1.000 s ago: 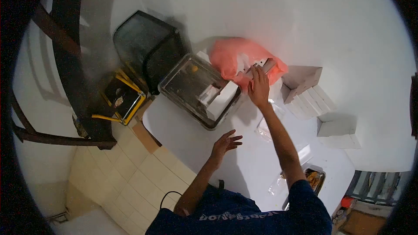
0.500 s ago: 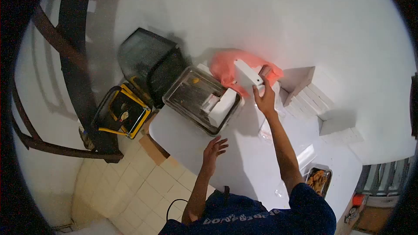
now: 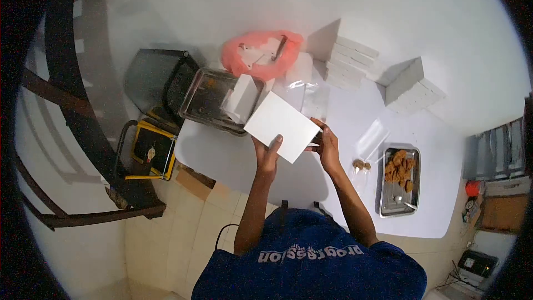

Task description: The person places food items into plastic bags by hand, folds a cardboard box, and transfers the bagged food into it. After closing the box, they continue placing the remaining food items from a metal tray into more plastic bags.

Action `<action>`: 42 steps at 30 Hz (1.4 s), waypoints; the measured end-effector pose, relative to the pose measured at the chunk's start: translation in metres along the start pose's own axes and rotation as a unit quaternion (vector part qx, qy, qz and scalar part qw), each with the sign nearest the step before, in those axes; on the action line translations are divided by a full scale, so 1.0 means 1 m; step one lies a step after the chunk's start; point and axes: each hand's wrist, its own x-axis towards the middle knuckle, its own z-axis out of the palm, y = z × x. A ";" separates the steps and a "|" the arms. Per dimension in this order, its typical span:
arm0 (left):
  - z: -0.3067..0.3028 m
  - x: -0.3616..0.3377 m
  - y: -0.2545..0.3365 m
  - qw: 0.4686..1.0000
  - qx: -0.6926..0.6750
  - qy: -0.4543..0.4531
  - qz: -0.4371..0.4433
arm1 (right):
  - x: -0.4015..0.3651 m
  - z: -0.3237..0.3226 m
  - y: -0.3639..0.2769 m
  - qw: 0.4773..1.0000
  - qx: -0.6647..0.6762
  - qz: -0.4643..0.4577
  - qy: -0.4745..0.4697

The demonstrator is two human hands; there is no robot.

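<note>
Both hands hold a flat white box [image 3: 283, 125] above the white table [image 3: 300, 189]. My left hand [image 3: 267, 154] grips its lower left side, the thumb lying on the top face. At the right corner my right hand [image 3: 326, 143] has its fingers around the edge, next to a small dark thing I cannot make out. A clear-lidded tray [image 3: 202, 100] with another white box [image 3: 242, 100] on it lies beyond my left hand. Behind the held box is a red plastic bag [image 3: 233, 55] with white pieces inside.
White boxes stand stacked at the wall [image 3: 347, 64] and beside them [image 3: 413, 89]. A metal tray [image 3: 397, 205] holds brown food pieces and a utensil. Clear plastic bags [image 3: 316, 100] lie on the table. A yellow-black step stool [image 3: 152, 150] and a dark bin [image 3: 150, 80] are at left.
The view has shifted right. My right hand has come back from the red bag, and a white box is now between both hands. My left hand, empty before, has closed on it.
</note>
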 end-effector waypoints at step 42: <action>0.017 -0.139 -0.135 0.927 0.275 0.199 -0.161 | -0.105 -0.146 0.069 0.990 -0.094 0.103 -0.027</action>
